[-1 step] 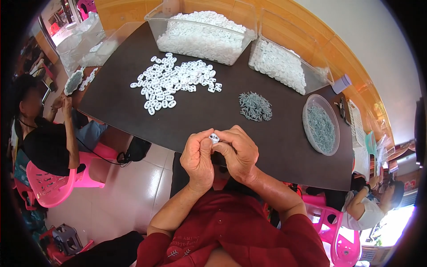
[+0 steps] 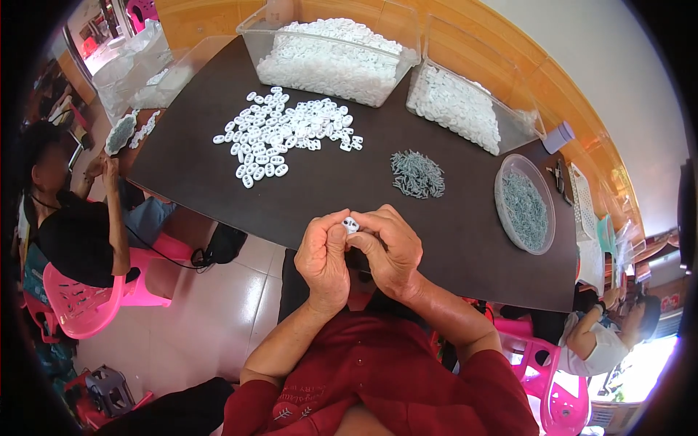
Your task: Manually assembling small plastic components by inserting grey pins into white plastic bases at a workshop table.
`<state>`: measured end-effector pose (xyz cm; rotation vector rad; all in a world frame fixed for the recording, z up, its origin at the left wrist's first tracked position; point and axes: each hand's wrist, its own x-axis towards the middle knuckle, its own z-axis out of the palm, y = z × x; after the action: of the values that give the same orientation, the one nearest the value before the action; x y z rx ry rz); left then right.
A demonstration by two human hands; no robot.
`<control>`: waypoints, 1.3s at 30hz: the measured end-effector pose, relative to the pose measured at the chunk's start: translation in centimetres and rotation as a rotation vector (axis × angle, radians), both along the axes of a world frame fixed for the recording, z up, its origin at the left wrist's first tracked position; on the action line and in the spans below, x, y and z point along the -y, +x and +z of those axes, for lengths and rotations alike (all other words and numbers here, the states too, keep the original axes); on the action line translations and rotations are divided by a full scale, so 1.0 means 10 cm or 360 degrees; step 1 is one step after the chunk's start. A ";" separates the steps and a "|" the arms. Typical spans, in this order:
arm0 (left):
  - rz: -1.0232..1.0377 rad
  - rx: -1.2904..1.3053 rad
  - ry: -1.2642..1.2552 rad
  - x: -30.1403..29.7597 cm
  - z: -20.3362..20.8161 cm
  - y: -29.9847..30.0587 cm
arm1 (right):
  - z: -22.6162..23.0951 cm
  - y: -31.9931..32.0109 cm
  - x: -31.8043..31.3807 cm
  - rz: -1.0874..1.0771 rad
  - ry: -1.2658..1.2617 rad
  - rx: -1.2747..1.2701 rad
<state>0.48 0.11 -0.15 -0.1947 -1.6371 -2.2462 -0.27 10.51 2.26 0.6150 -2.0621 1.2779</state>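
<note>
Both hands together, left hand (image 2: 323,258), right hand (image 2: 389,251), pinching small white piece (image 2: 350,224)

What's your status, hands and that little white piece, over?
Left hand and right hand pinch one small white plastic piece together. Held above dark table edge. Nothing between hands and piece.

- You wear a dark red button-front shirt, small buttons down the middle.
- Sleeves pushed up to your elbows, forearms bare.
- Left hand (image 2: 323,258) and right hand (image 2: 392,251) bare, no gloves.
</note>
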 end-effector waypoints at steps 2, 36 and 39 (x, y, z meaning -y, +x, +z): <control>-0.0032 0.0010 0.0010 0.02 0.02 -0.01 | 0.02 0.02 0.00 -0.0011 -0.0020 0.0142; -0.0054 -0.0048 0.0184 0.00 0.09 0.15 | -0.07 0.11 0.17 -0.0214 0.0002 -0.0106; 0.0003 -0.0131 0.0041 0.01 0.08 0.14 | -0.10 0.10 0.16 -0.0226 0.0028 -0.0160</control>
<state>1.88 0.03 0.64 -0.2752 -1.5644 -2.2262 0.71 8.88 1.27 0.5200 -1.9985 1.1265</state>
